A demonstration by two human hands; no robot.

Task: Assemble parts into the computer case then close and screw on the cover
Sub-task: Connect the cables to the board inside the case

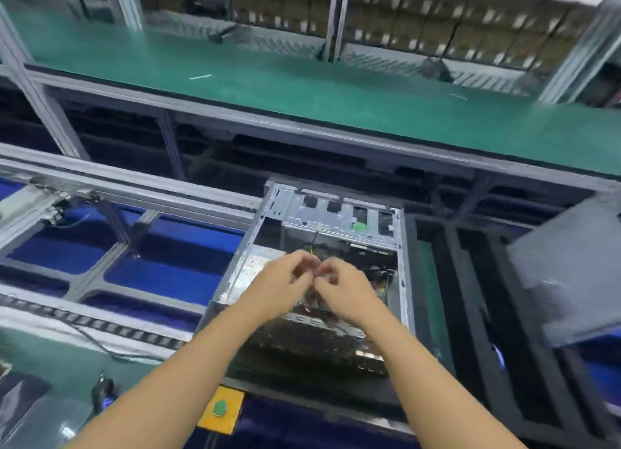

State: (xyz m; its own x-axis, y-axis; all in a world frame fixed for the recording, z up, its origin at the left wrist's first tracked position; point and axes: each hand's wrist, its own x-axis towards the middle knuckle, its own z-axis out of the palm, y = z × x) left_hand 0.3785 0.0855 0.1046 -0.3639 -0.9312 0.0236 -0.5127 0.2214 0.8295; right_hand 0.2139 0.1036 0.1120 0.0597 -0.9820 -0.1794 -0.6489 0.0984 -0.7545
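An open grey computer case (pixel 339 210) lies on its side on the conveyor line in front of me, its inside facing up. Dark boards and cables show within it. My left hand (pixel 285 280) and my right hand (pixel 342 292) meet above the middle of the case, fingertips pinched together on something small. The frame is blurred, and the hands hide what is pinched. A grey flat panel (pixel 568 267), perhaps the case cover, lies tilted at the right.
A green-topped bench (pixel 268 89) runs across behind the line, with stacked cartons beyond. Blue pallets (pixel 158 274) sit in the conveyor frame to the left. A yellow tag (pixel 221 410) marks the near rail. A dark tool (pixel 102 391) lies at lower left.
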